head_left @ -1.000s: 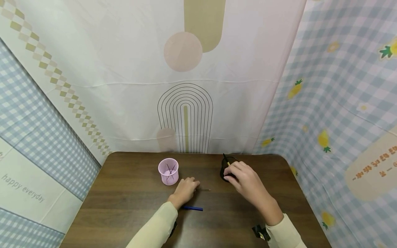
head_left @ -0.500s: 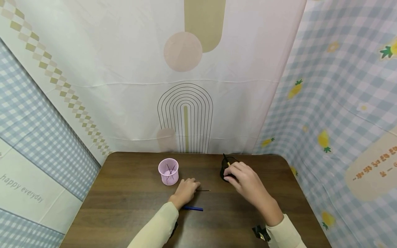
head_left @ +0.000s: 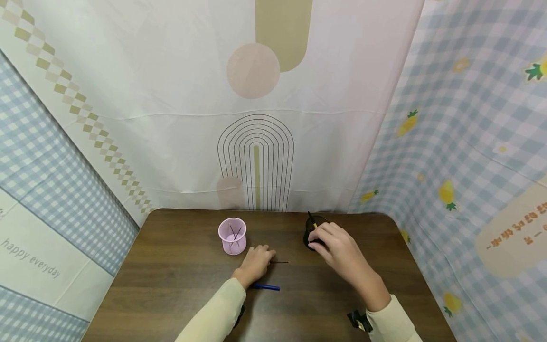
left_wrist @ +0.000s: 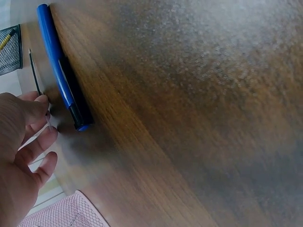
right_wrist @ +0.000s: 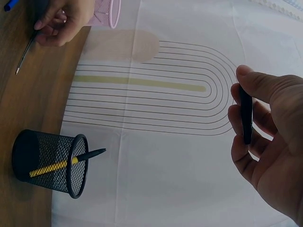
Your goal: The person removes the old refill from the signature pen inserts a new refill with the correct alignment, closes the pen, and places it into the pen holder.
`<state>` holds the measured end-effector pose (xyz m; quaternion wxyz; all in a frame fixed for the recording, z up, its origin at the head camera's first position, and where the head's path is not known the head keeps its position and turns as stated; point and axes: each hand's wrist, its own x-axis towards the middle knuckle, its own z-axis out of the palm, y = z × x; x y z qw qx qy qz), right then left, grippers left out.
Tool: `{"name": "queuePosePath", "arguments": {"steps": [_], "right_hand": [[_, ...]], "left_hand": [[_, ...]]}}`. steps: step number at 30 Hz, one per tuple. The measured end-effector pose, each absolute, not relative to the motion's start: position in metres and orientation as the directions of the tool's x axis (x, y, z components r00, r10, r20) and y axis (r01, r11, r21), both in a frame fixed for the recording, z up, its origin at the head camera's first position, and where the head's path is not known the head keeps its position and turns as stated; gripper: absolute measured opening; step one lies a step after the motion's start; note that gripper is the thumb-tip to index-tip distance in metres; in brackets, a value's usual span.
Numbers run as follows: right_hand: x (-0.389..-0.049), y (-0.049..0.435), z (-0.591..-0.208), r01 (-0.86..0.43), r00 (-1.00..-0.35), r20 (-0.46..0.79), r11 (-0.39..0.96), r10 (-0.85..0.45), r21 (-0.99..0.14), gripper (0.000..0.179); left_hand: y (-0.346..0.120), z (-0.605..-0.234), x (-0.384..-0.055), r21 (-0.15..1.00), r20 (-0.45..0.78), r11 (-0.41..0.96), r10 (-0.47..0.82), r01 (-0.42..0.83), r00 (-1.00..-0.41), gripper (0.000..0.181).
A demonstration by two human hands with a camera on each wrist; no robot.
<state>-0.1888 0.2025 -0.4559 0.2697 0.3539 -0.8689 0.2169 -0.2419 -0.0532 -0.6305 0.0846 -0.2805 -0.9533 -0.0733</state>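
Nothing has visibly moved: left hand [head_left: 255,262] pinches a rod [left_wrist: 34,72], best held lightly; right hand [head_left: 339,247], well apart, grips a black piece [right_wrist: 246,113].

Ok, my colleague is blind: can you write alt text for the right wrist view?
A right hand holds a slim black stick; lower left, a round black mesh cup holds a yellow-and-black pen; upper left, the left hand pinches a thin dark rod near a pink mesh cup.

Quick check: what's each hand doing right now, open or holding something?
Left hand: closed, pinching a thin pen refill.
Right hand: closed, holding a black pen-like piece.
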Motion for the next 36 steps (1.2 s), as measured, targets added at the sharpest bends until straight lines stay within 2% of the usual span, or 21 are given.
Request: {"name": "queuePosePath", "arguments": {"steps": [13,20,36], "right_hand": [[-0.191,0.201,-0.453,-0.739,-0.596,0.629,0.647,-0.499,-0.188,0.025],[-0.192,0.199,-0.453,-0.745,-0.603,0.63,0.628,-0.489,-0.226,0.027],[-0.198,0.202,-0.461,-0.725,-0.657,0.612,0.59,-0.44,-0.355,0.019]], "left_hand": [[-0.054,-0.628,-0.242,0.108,0.204,0.828,0.524,0.551,-0.827,0.014],[-0.056,-0.63,-0.243,0.165,0.19,0.83,0.503,0.532,-0.843,0.019],[-0.067,-0.61,-0.241,0.145,0.321,0.823,0.486,0.55,-0.813,0.025]]}}
